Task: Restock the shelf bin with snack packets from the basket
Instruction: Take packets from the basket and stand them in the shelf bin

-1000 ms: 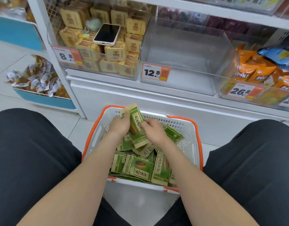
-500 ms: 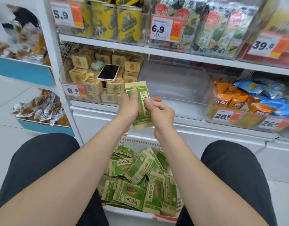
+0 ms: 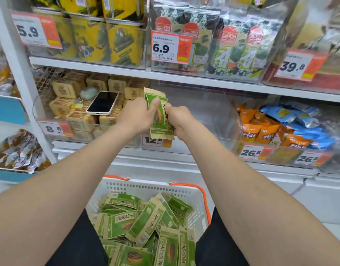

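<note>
At the front wall of the empty clear bin (image 3: pixel 213 112), both hands hold a small upright stack of green packets (image 3: pixel 161 121) between them. Left hand (image 3: pixel 135 116): fingers curled behind the stack, thumb pressed on its face. Right hand (image 3: pixel 181 121): fingers curled, pinching the opposite edge. How many packets are in the stack cannot be told.

Recommended handling: lift the stack over the front wall, not into it. Hold the edges square so the packets stand in a row facing out. Seat them against one side before letting go.

Basket (image 3: pixel 146 184) below holds heaped packets (image 3: pixel 146 223). A phone (image 3: pixel 103 102) lies on tan boxes (image 3: pixel 66 89) next door; avoid it.
</note>
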Available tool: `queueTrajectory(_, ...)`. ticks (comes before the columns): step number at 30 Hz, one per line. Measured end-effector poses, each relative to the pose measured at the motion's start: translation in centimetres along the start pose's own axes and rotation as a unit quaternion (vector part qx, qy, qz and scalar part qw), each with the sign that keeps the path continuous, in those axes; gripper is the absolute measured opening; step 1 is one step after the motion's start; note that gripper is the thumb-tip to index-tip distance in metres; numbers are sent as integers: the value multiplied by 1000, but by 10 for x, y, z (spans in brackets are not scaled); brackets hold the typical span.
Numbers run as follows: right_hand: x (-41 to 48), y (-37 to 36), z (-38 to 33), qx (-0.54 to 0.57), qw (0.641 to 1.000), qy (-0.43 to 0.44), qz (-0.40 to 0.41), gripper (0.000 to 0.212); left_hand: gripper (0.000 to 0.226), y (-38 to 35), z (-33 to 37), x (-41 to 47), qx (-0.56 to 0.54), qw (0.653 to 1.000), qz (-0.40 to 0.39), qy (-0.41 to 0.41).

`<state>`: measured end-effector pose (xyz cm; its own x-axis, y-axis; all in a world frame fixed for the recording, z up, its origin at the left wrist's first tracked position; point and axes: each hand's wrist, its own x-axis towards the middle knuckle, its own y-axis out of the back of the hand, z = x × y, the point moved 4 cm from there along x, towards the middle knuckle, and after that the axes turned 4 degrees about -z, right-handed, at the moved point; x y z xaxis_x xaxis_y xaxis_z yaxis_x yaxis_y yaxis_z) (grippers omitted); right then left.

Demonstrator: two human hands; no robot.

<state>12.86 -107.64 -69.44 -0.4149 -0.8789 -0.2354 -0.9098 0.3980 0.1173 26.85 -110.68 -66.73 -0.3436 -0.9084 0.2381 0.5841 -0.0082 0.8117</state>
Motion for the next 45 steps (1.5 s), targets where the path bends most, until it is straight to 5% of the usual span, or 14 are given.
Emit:
queueTrajectory(5, 44, 21, -7, 77, 996, -16, 33, 50, 42, -4, -15, 10, 116, 989, 89, -25)
queueTrajectory(9, 77, 35, 1, -65, 991, 12, 115, 30, 44, -27, -33, 21, 112, 994, -11, -11)
queueTrajectory(14, 119, 21, 0, -65, 996, 14, 64, 35, 22, -32, -38, 28, 112, 993, -19, -8)
queueTrajectory(18, 142, 0, 1, -76, 995, 47, 48, 45, 35, -36, -39, 33, 61, 997, 21, -32)
queueTrajectory(24, 165, -15, -12, -172, 975, 108, 84, 14, 33, -40, -46, 48, 9, 1000, 17, 5)
queueTrajectory(31, 181, -13, -16, -342, 929, 102, 100, 28, 36, -43, -45, 49, 19, 1000, 14, 5)
queueTrajectory(35, 189, -11, -9, -294, 944, 91, 120, 24, 37, -43, -45, 48, 20, 1000, 21, 7)
queueTrajectory(38, 186, -12, -9, -242, 955, 106, 137, 48, 40, -43, -44, 48, 21, 999, 25, 10)
queueTrajectory(45, 173, -21, -3, -360, 920, 144, -62, 53, 40, -44, -43, 48, 23, 999, 34, 11)
